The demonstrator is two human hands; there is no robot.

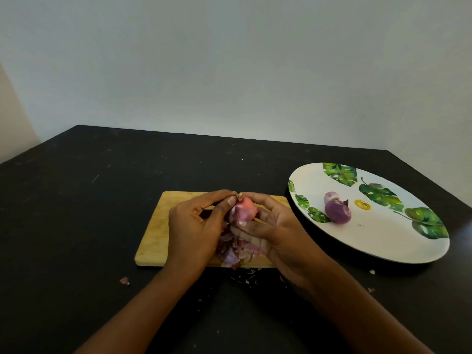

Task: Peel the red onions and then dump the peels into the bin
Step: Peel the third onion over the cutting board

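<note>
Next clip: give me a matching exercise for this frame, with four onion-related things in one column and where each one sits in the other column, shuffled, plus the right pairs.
Things:
1. held onion
2. peeled onions
3. peel pile
4. scrap

Places:
A. on the plate
B. on the bare table, left of the board
C. between the left hand and right hand
D. on the board

Pairs: 1-C, 2-A, 3-D, 4-B.
</note>
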